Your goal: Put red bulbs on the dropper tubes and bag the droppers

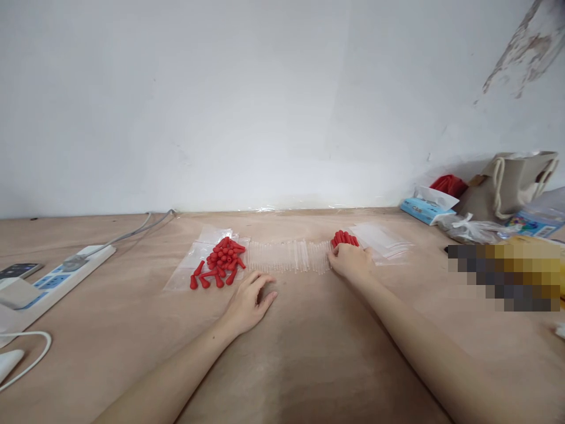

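Note:
My left hand [251, 301] rests on the table with its fingers loosely curved and thumb apart, holding nothing. Just beyond it lies a row of clear, thin dropper tubes [282, 255] side by side. To the left, a loose pile of red rubber dropper bulbs [225, 257] sits on clear plastic bags [183, 274]. At the right end of the tube row, my right hand [352, 261] is closed, its fingertips down by the tubes; whatever they pinch is hidden. Right behind that hand, several red bulbs [344, 238] lie in a neat row, partly covered by it.
Flat clear bags [384, 242] lie right of my right hand. On the left are a power strip [57, 277], its cable and a phone [20, 271]. A tissue pack [426, 209], a beige bag [514, 182] and plastic bags [470, 228] stand at the back right. A wall closes off the back.

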`<state>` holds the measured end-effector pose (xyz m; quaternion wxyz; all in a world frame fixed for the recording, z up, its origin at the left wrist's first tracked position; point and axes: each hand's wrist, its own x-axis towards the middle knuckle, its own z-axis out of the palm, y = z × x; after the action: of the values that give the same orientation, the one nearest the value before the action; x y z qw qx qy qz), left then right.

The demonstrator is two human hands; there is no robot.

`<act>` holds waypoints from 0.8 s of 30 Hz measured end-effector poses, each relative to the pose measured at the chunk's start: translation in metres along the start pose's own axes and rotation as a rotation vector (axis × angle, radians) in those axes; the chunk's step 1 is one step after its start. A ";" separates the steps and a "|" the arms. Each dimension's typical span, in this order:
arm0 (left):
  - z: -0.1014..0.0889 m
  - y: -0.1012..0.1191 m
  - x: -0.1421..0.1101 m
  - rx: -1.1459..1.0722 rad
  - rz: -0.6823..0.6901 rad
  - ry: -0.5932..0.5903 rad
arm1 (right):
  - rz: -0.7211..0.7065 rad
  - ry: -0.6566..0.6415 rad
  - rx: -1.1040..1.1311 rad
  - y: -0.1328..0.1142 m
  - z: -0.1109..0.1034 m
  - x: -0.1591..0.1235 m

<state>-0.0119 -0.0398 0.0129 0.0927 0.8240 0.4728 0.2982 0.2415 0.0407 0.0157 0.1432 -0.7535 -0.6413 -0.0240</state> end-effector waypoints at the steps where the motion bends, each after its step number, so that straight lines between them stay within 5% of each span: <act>1: 0.000 0.000 0.000 -0.002 0.003 -0.001 | 0.005 -0.015 -0.003 -0.002 -0.001 0.002; 10: -0.006 -0.002 0.005 0.130 -0.031 0.121 | 0.048 -0.055 0.057 -0.004 -0.006 0.008; 17: -0.070 -0.047 0.025 0.429 -0.409 0.282 | 0.018 -0.015 0.128 -0.002 -0.002 0.008; 20: -0.093 -0.080 0.021 0.523 -0.676 0.200 | -0.023 0.123 0.157 -0.003 0.001 0.002; 24: -0.100 -0.108 0.014 0.473 -0.862 -0.005 | -0.176 0.330 0.185 -0.006 0.010 -0.018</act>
<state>-0.1424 0.0167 0.0523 0.0191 0.5526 0.8253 0.1150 0.2305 0.0266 0.0035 0.3121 -0.6639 -0.6721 -0.1006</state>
